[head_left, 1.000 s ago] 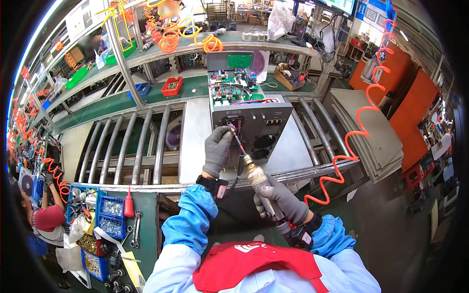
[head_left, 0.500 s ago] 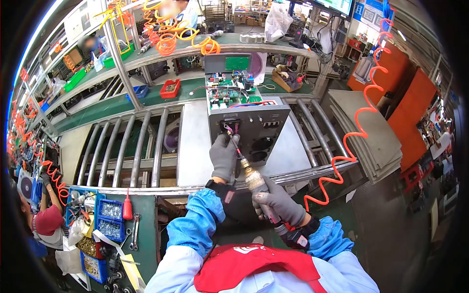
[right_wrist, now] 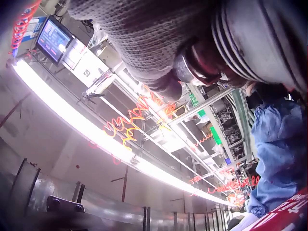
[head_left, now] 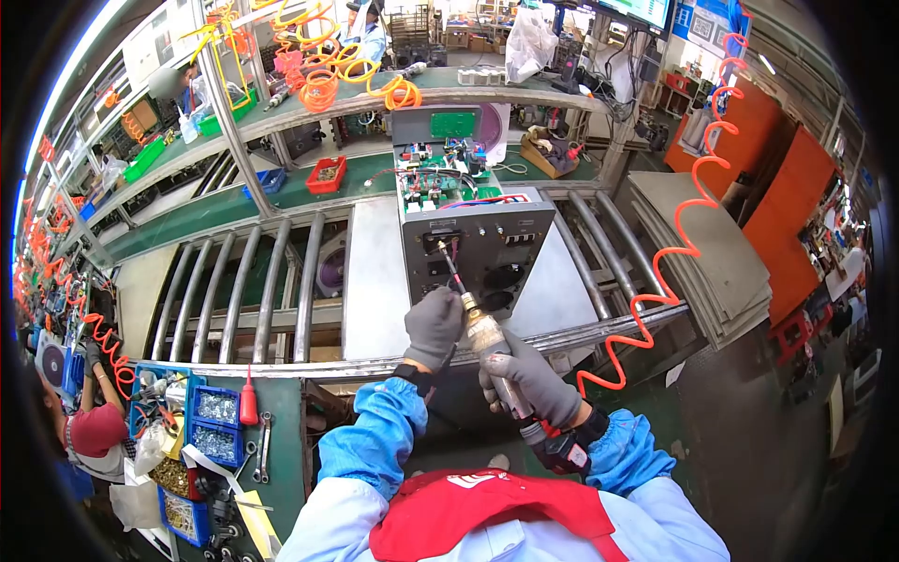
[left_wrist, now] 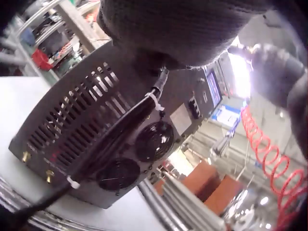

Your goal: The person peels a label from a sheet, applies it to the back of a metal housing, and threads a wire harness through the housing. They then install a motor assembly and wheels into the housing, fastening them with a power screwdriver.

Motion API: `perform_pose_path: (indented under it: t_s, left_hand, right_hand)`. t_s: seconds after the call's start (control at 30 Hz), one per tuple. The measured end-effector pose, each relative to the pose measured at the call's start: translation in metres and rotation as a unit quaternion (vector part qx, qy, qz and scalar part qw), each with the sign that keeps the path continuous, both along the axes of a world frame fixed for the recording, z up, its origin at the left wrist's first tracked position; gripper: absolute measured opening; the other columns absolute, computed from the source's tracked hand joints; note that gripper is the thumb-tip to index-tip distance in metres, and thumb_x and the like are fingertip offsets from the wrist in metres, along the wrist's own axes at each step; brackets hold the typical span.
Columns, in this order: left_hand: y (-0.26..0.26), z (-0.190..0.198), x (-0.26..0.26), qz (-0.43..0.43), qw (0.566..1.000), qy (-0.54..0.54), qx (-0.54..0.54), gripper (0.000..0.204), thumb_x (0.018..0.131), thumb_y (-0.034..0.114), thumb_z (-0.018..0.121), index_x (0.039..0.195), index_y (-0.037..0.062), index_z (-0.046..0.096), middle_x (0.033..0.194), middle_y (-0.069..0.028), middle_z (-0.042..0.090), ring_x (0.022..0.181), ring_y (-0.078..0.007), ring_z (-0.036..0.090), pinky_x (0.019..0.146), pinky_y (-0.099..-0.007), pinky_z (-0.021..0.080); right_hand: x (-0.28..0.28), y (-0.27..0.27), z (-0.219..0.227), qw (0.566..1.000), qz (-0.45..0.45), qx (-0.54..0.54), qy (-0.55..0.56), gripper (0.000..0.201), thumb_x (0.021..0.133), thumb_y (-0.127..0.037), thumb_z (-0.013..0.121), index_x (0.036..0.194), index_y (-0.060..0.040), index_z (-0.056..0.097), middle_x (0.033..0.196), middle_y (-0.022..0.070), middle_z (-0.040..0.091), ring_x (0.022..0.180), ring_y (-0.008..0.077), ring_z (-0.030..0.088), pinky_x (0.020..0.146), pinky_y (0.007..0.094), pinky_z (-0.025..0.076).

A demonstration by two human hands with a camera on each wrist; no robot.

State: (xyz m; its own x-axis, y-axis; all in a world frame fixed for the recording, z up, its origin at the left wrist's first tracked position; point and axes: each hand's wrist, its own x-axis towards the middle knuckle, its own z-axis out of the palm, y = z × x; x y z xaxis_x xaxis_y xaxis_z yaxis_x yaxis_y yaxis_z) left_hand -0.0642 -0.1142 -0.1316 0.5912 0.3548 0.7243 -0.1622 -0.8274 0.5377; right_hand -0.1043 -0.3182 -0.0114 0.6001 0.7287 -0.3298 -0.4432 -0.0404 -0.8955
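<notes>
In the head view, we are gripping a power driver point(head_left: 489, 339) in the right hand point(head_left: 541, 379), its gloved fingers curling round the body. The bit point(head_left: 452, 270) is pointing into the panel of an electronics cabinet point(head_left: 482, 228), which is standing on a pale plate point(head_left: 373, 281) over the roller conveyor point(head_left: 270, 290). The left hand point(head_left: 435, 328) is hovering just beside the driver's nose, fingers curling inward; whether they are pinching anything, we cannot tell. We are judging the driver stiff and fairly weighty, best held round its barrel. The cabinet is looking heavy and rigid, its bare circuit boards point(head_left: 449, 183) fragile, so we would be lifting by the metal edges.

In the left wrist view, a black cable point(left_wrist: 131, 115) with white ties is running past the vent slots point(left_wrist: 67, 120) and fans point(left_wrist: 154, 140), its upper end disappearing behind the glove. We are expecting springy resistance to bending; near its end is the better hold.

In the right wrist view, the glove is filling the top, with a blue sleeve point(right_wrist: 279, 149) showing beyond; the fingertips are staying out of sight.
</notes>
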Motion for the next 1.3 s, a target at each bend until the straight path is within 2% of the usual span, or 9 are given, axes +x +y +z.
perform_pose_path:
  t_s: [0.07,0.1,0.23,0.5,1.0,1.07,1.13,1.23,1.3]
  left_hand:
    - [0.000,-0.011,0.001,-0.025,0.981,-0.004,-0.191,0.007,0.092,0.013,0.067,0.090,0.0061,0.064,0.071,-0.0052,0.066,0.062,-0.0129,0.062,0.058,-0.0291,0.049]
    - [0.000,-0.008,0.002,-0.033,0.973,-0.014,-0.229,0.013,0.089,0.017,0.070,0.088,0.0061,0.065,0.071,-0.0100,0.065,0.062,-0.0189,0.064,0.059,-0.0302,0.050]
    - [0.002,0.010,0.000,-0.086,0.939,-0.007,-0.332,0.013,0.091,0.016,0.068,0.089,0.0034,0.065,0.070,-0.0061,0.066,0.062,-0.0096,0.059,0.058,-0.0282,0.048]
    - [0.016,0.047,0.014,-0.094,0.942,0.010,-0.323,0.020,0.094,0.020,0.065,0.094,0.0003,0.067,0.074,-0.0097,0.066,0.067,-0.0155,0.059,0.065,-0.0321,0.048]
    - [0.033,0.036,0.004,-0.132,0.928,0.068,-0.342,0.026,0.089,0.022,0.069,0.102,-0.0002,0.066,0.081,-0.0084,0.066,0.071,-0.0138,0.060,0.063,-0.0319,0.048]
    - [0.040,0.049,-0.029,-0.204,0.791,0.172,-0.551,0.038,0.086,0.009,0.064,0.122,-0.0041,0.058,0.102,-0.0124,0.066,0.085,-0.0216,0.065,0.073,-0.0289,0.055]
    - [0.058,0.027,-0.052,-0.293,0.675,0.126,-0.665,0.038,0.086,-0.002,0.054,0.123,-0.0103,0.056,0.104,-0.0177,0.064,0.093,-0.0264,0.067,0.080,-0.0325,0.059]
    - [0.074,0.035,-0.085,-0.303,0.633,0.108,-0.705,0.036,0.095,0.001,0.052,0.127,-0.0152,0.051,0.109,-0.0225,0.064,0.099,-0.0304,0.069,0.082,-0.0320,0.061]
    - [0.079,0.043,-0.103,-0.283,0.659,0.132,-0.684,0.034,0.100,0.019,0.060,0.121,-0.0068,0.059,0.102,-0.0131,0.067,0.081,-0.0136,0.064,0.066,-0.0204,0.054]
  right_hand:
    - [0.002,0.002,-0.001,1.000,-0.003,0.009,0.009,0.050,0.092,-0.026,0.063,0.133,-0.0067,0.042,0.083,0.0059,0.060,0.064,0.0142,0.062,0.054,0.0290,0.055]
    - [0.003,0.004,-0.001,1.000,-0.004,0.013,0.014,0.046,0.093,-0.026,0.062,0.131,-0.0067,0.044,0.082,0.0060,0.060,0.064,0.0144,0.062,0.054,0.0290,0.055]
    - [0.003,0.011,-0.002,0.999,-0.019,0.019,0.018,0.039,0.098,-0.028,0.057,0.129,-0.0074,0.045,0.082,0.0060,0.060,0.064,0.0149,0.063,0.054,0.0289,0.055]
    - [-0.011,0.024,0.007,0.970,-0.076,0.103,0.207,0.040,0.100,-0.045,0.057,0.112,-0.0076,0.054,0.082,0.0070,0.063,0.061,0.0152,0.062,0.052,0.0280,0.054]
    - [-0.022,0.039,0.013,0.992,-0.080,0.043,0.089,0.036,0.099,-0.033,0.058,0.124,-0.0094,0.047,0.085,0.0057,0.060,0.067,0.0142,0.063,0.055,0.0293,0.056]
    - [-0.028,0.036,0.021,0.995,-0.068,0.027,0.064,0.035,0.098,-0.028,0.059,0.124,-0.0091,0.046,0.085,0.0056,0.059,0.066,0.0146,0.063,0.055,0.0301,0.056]
    - [-0.037,0.025,0.025,0.997,-0.045,0.005,0.064,0.035,0.096,-0.025,0.060,0.124,-0.0086,0.046,0.084,0.0055,0.058,0.066,0.0150,0.062,0.055,0.0308,0.055]
    - [-0.047,0.008,0.011,1.000,0.003,-0.020,0.014,0.058,0.087,-0.025,0.067,0.137,-0.0100,0.041,0.086,0.0047,0.057,0.067,0.0139,0.060,0.058,0.0297,0.054]
    - [-0.051,-0.002,0.007,0.998,0.043,-0.042,-0.007,0.071,0.084,-0.022,0.073,0.144,-0.0065,0.038,0.091,0.0038,0.056,0.065,0.0120,0.060,0.056,0.0282,0.052]
